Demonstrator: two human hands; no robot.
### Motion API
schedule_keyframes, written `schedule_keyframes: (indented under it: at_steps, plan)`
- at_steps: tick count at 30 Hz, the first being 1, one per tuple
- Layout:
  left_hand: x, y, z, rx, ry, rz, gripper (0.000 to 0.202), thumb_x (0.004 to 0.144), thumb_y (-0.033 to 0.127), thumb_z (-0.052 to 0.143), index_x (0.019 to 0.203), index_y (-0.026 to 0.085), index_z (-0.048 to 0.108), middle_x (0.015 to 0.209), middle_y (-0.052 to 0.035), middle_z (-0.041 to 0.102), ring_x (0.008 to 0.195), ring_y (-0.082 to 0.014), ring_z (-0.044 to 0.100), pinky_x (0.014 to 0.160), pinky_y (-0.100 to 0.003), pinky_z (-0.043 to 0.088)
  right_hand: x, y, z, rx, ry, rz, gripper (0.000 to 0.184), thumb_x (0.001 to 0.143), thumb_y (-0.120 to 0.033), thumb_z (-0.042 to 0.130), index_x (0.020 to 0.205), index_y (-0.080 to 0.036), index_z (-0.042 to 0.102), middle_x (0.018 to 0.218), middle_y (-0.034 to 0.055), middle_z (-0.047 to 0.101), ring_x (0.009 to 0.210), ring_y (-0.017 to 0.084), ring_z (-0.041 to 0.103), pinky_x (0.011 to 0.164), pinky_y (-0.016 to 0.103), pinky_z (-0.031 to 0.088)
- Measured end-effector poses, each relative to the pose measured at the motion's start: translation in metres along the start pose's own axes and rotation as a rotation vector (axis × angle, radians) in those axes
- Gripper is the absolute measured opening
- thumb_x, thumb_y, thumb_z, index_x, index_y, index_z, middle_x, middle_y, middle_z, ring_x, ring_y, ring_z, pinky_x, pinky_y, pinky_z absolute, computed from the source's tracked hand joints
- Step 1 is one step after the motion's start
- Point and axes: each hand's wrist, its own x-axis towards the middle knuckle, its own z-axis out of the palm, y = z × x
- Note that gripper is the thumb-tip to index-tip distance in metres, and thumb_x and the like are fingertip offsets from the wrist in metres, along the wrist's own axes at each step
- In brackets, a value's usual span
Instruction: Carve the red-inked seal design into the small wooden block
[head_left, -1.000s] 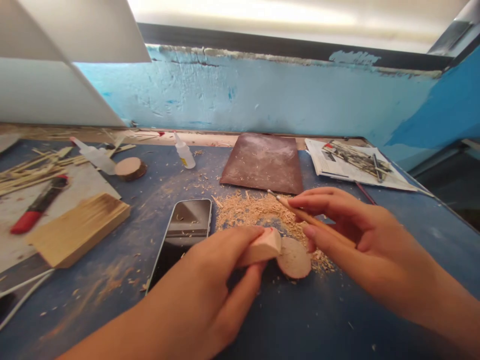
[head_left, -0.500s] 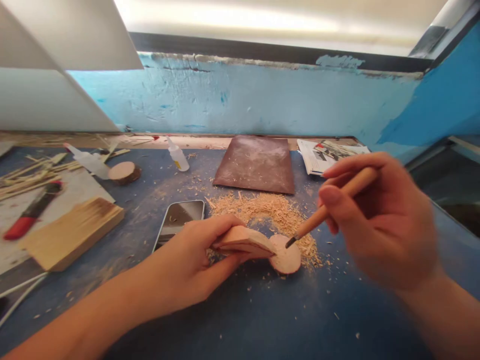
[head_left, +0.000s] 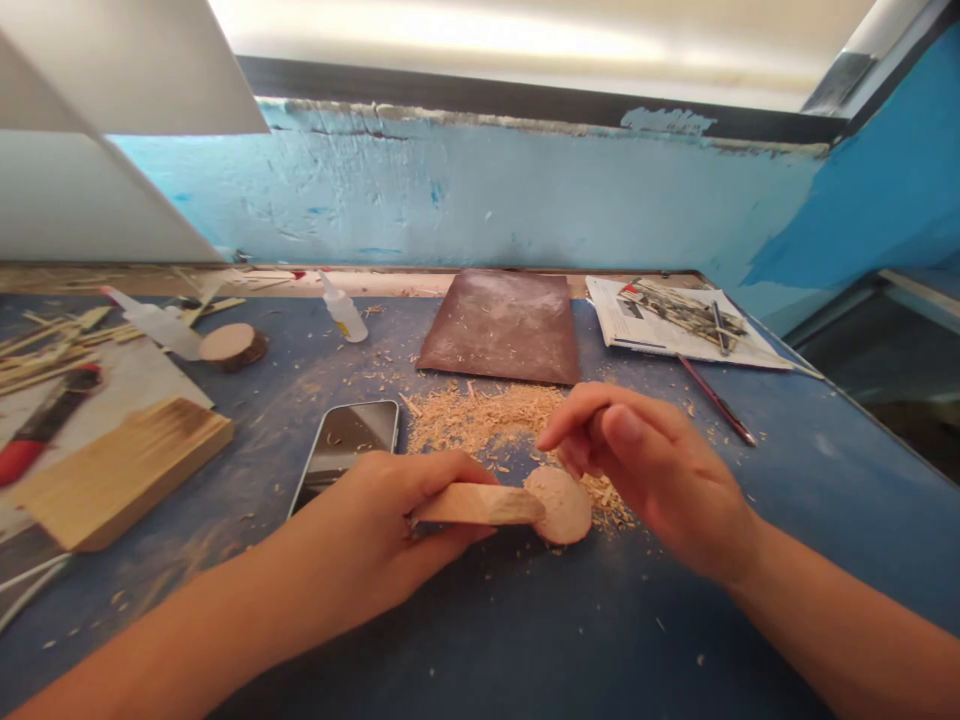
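Observation:
My left hand [head_left: 382, 525] is closed around a thick, pale piece of carved wood [head_left: 480, 503], fingers above and thumb below. The right end of the wood overlaps a pale round disc of wood [head_left: 561, 507]. Whether the two are joined I cannot tell. Just right of the disc is my right hand [head_left: 652, 470], its fingers curled and its thumb close above them. Whatever it may hold is hidden, and the wooden-handled tool is out of sight. Wood shavings [head_left: 480, 415] lie behind the disc.
Behind the shavings lies a brown sheet [head_left: 502, 325]. A phone [head_left: 349, 445] sits beyond my left hand. On the left are a wood block [head_left: 127, 465], a red-and-black tool [head_left: 49, 420] and a wood slice [head_left: 231, 345]. A glue bottle [head_left: 343, 310], papers [head_left: 637, 325] and a dark red stick [head_left: 716, 400] lie further back.
My right hand has moved left and down and turned, and the wooden-handled tool it held no longer shows. The carved wood has tilted in my left hand, showing its edge.

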Motion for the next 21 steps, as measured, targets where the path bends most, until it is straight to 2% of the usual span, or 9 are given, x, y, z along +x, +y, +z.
schedule_keyframes:
  at_steps: [3, 7, 11, 14, 16, 18, 21]
  plan:
    - [0.001, 0.0, 0.002, -0.028, 0.026, -0.021, 0.023, 0.089, 0.033, 0.076, 0.112, 0.029, 0.077, 0.083, 0.0068, 0.078, 0.071, -0.0124, 0.069, 0.066, -0.022, 0.046, 0.002, -0.003, -0.005, 0.126, -0.043, -0.015, 0.047, 0.109, -0.044, 0.044, 0.099, -0.018, 0.082, 0.088, 0.0054, 0.066, 0.08, 0.016, 0.053, 0.075, 0.029, 0.043]
    - [0.004, -0.002, 0.002, -0.047, 0.005, -0.002, 0.016, 0.094, 0.034, 0.071, 0.107, 0.028, 0.078, 0.084, 0.0059, 0.078, 0.073, -0.0126, 0.07, 0.067, -0.021, 0.046, 0.004, -0.015, -0.007, 0.3, -0.057, 0.006, 0.042, 0.105, -0.039, 0.048, 0.095, -0.018, 0.083, 0.084, 0.0054, 0.063, 0.076, 0.017, 0.053, 0.071, 0.031, 0.044]
    - [0.005, -0.003, 0.001, -0.045, 0.003, -0.008, 0.017, 0.094, 0.035, 0.071, 0.107, 0.027, 0.079, 0.083, 0.0043, 0.077, 0.072, -0.0138, 0.069, 0.066, -0.022, 0.045, -0.001, -0.018, -0.006, 0.138, -0.123, 0.048, 0.04, 0.105, -0.036, 0.045, 0.091, -0.018, 0.078, 0.085, 0.0064, 0.063, 0.082, 0.02, 0.055, 0.076, 0.034, 0.043]
    - [0.005, -0.004, 0.002, -0.036, -0.011, -0.002, 0.017, 0.094, 0.034, 0.071, 0.107, 0.026, 0.079, 0.084, 0.0043, 0.077, 0.073, -0.0139, 0.069, 0.066, -0.022, 0.045, -0.005, -0.011, -0.003, 0.078, -0.2, 0.101, 0.044, 0.105, -0.041, 0.041, 0.079, -0.017, 0.068, 0.076, 0.0055, 0.059, 0.076, 0.021, 0.055, 0.074, 0.036, 0.041]
    - [0.004, -0.004, 0.001, -0.052, -0.019, 0.015, 0.017, 0.095, 0.033, 0.069, 0.108, 0.026, 0.077, 0.085, 0.0041, 0.077, 0.074, -0.0138, 0.069, 0.067, -0.021, 0.046, -0.005, -0.009, 0.0, 0.082, -0.172, 0.11, 0.043, 0.104, -0.041, 0.042, 0.07, -0.018, 0.058, 0.068, 0.0028, 0.052, 0.068, 0.018, 0.049, 0.067, 0.035, 0.038]
    - [0.004, -0.003, 0.0, -0.078, -0.034, 0.04, 0.017, 0.097, 0.033, 0.067, 0.108, 0.025, 0.076, 0.084, 0.0043, 0.076, 0.074, -0.0133, 0.068, 0.067, -0.02, 0.046, -0.001, -0.016, 0.007, 0.106, -0.085, 0.076, 0.044, 0.103, -0.037, 0.044, 0.064, -0.019, 0.049, 0.062, 0.0003, 0.044, 0.061, 0.015, 0.04, 0.06, 0.033, 0.033]
    - [0.004, -0.003, -0.003, -0.084, -0.046, 0.072, 0.017, 0.099, 0.035, 0.065, 0.108, 0.026, 0.076, 0.081, 0.0052, 0.074, 0.072, -0.0122, 0.065, 0.066, -0.019, 0.044, 0.011, -0.047, 0.022, 0.214, 0.048, 0.009, 0.047, 0.104, -0.031, 0.04, 0.058, -0.02, 0.036, 0.055, -0.0026, 0.029, 0.051, 0.012, 0.026, 0.049, 0.03, 0.024]
